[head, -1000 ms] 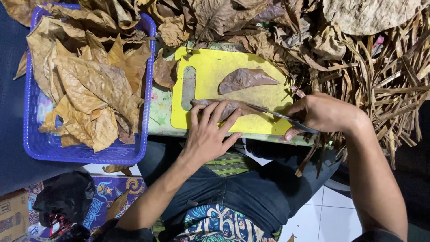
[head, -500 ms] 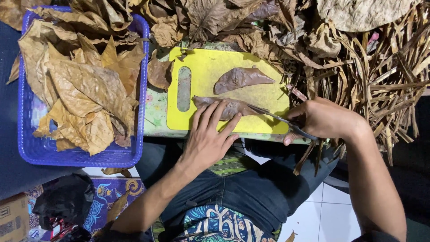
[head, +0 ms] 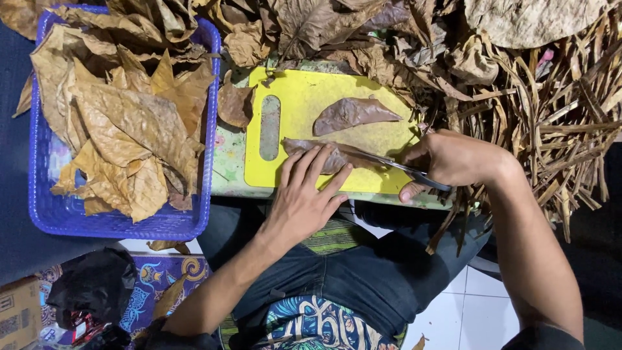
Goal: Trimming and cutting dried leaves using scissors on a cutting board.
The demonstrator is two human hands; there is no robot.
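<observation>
Two hands are working over the yellow cutting board [head: 363, 91]. I am seeing the left hand [head: 304, 194] lying flat with its fingers [head: 311, 165] spread slightly apart, pressing down on a dry brown leaf [head: 304, 148] that is lying along the board's near edge. The right hand [head: 453, 159], at three o'clock from the left, is curled shut around the handle of a thin knife [head: 389, 163], whose blade is running toward nine o'clock and touching the pinned leaf.

I am judging this leaf to be very light, thin and brittle: it is likely to crack or crumble under a hard pinch, so flat pressure from several fingertips on its broad middle, clear of the blade line, is looking like the safest hold. Its surface is looking dry and papery, not slippery.

At twelve o'clock from the left fingers a second, darker leaf piece [head: 353, 113] is resting apart on the board. Further toward nine o'clock a blue plastic basket [head: 116, 227] is holding a heap of pale tan dried leaves [head: 123, 123]. From twelve round to three o'clock, crumpled brown leaves [head: 324, 26] and a pile of stiff leaf stalks [head: 564, 129] are crowding the board's edges. At six o'clock I am seeing dark trousers [head: 350, 279], and at seven o'clock a black plastic bag [head: 94, 285] is sitting on a patterned mat.
</observation>
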